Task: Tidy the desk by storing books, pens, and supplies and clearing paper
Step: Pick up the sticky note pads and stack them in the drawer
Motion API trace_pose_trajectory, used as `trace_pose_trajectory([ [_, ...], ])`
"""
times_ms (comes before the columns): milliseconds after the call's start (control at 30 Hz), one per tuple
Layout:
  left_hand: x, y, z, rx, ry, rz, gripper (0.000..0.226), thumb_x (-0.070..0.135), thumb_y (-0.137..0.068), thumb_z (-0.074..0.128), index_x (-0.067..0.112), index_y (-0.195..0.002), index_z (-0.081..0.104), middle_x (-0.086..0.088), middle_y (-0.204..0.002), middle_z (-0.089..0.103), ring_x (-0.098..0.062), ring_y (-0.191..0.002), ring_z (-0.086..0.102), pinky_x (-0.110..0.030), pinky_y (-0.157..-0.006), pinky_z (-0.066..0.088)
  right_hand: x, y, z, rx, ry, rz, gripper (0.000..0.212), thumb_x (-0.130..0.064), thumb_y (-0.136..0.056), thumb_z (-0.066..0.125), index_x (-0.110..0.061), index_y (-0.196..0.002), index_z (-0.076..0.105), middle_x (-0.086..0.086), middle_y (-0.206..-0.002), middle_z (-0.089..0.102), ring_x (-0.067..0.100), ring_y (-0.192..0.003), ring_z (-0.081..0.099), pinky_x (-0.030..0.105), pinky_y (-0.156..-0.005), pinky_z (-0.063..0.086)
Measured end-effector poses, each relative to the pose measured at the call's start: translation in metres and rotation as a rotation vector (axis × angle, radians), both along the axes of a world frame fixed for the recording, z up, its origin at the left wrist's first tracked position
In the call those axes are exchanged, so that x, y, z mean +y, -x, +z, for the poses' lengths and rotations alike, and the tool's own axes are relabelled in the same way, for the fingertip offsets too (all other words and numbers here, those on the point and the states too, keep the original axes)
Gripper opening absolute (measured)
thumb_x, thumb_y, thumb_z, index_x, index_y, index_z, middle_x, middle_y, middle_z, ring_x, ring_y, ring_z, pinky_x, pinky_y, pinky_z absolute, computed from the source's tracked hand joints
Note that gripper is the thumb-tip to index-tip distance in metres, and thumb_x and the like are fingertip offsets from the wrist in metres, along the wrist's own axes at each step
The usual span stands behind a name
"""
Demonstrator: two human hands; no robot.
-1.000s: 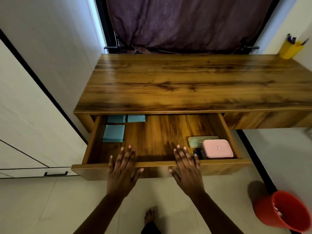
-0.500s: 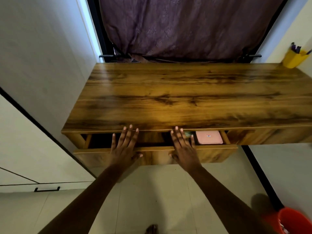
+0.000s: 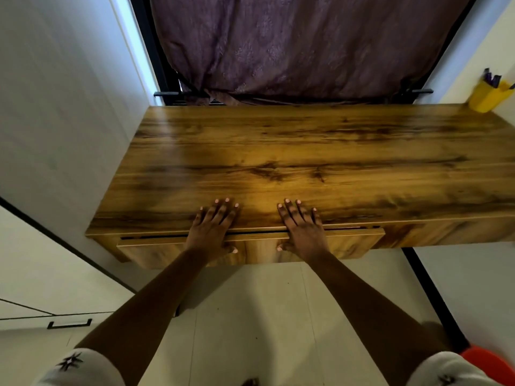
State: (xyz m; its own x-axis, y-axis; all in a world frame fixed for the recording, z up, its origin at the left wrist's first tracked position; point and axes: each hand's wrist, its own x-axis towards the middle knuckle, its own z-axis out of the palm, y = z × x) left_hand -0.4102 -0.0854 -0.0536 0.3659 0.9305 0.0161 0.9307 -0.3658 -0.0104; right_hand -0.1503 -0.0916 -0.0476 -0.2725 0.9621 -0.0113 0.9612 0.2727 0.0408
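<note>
Through the head camera, I am laying both hands flat against the drawer (image 3: pixel 156 252) of the wooden desk (image 3: pixel 306 151). My left hand (image 3: pixel 211 229) is resting with straight, spread fingers reaching over the desk's front edge, its thumb lying on the drawer face. My right hand (image 3: pixel 302 231) is mirroring it just beside, fingers relaxed and gripping nothing. The drawer is sitting under my palms, nearly flush with the desk, with only a thin dark slit showing along its top. A yellow pen holder (image 3: pixel 486 97) with pens (image 3: pixel 492 78) is standing at the far right corner, well apart from my hands. A purple curtain (image 3: pixel 292 43) is hanging behind the desk, and a red bin (image 3: pixel 490 363) is showing at the lower right.
</note>
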Motion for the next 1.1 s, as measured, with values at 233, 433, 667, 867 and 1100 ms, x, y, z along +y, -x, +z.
trace_pose_trajectory([
  [233,-0.001,-0.004,-0.006,-0.043,-0.068,0.055,0.094,0.052,-0.079,0.065,0.031,-0.15,0.008,-0.002,-0.158,0.018,-0.027,-0.145,0.017,-0.049,-0.114,0.016,0.005,0.004,-0.01,-0.048,-0.065,-0.045,0.092,-0.052,-0.073,0.069,-0.025,-0.148,0.024,0.003,-0.153,0.03,0.028,-0.14,0.03,0.053,-0.111,0.025],
  [433,0.0,-0.003,-0.011,-0.044,-0.137,0.049,0.089,0.051,-0.072,0.072,0.028,-0.147,0.029,-0.004,-0.151,0.036,-0.029,-0.137,0.037,-0.053,-0.106,0.032,0.01,-0.001,-0.02,-0.032,-0.175,-0.022,0.093,-0.054,-0.059,0.079,-0.024,-0.139,0.044,0.002,-0.141,0.05,0.028,-0.127,0.05,0.053,-0.1,0.042],
  [667,0.0,-0.004,-0.008,-0.064,-0.12,0.049,0.09,0.048,-0.071,0.075,0.028,-0.146,0.03,-0.004,-0.148,0.041,-0.029,-0.134,0.041,-0.052,-0.104,0.035,0.009,0.003,-0.015,-0.017,-0.165,-0.044,0.092,-0.053,-0.054,0.082,-0.026,-0.136,0.049,0.0,-0.137,0.054,0.027,-0.124,0.053,0.053,-0.099,0.042],
  [867,-0.006,-0.013,-0.001,-0.086,-0.031,0.125,0.085,0.049,-0.08,0.066,0.03,-0.149,0.02,-0.002,-0.155,0.028,-0.029,-0.143,0.025,-0.051,-0.111,0.022,0.0,0.009,-0.007,0.067,-0.083,-0.117,0.085,-0.045,-0.067,0.077,-0.028,-0.142,0.039,-0.001,-0.145,0.045,0.026,-0.134,0.042,0.052,-0.107,0.031],
  [1100,-0.005,-0.05,0.004,-0.174,0.027,0.239,0.102,0.083,-0.066,0.011,0.028,-0.151,0.014,-0.003,-0.16,0.011,-0.032,-0.147,0.002,-0.051,-0.115,0.0,0.009,-0.018,0.008,0.165,0.061,0.055,0.066,-0.06,-0.089,0.03,-0.034,-0.149,0.017,-0.01,-0.158,0.014,0.014,-0.146,0.009,0.039,-0.116,0.008],
])
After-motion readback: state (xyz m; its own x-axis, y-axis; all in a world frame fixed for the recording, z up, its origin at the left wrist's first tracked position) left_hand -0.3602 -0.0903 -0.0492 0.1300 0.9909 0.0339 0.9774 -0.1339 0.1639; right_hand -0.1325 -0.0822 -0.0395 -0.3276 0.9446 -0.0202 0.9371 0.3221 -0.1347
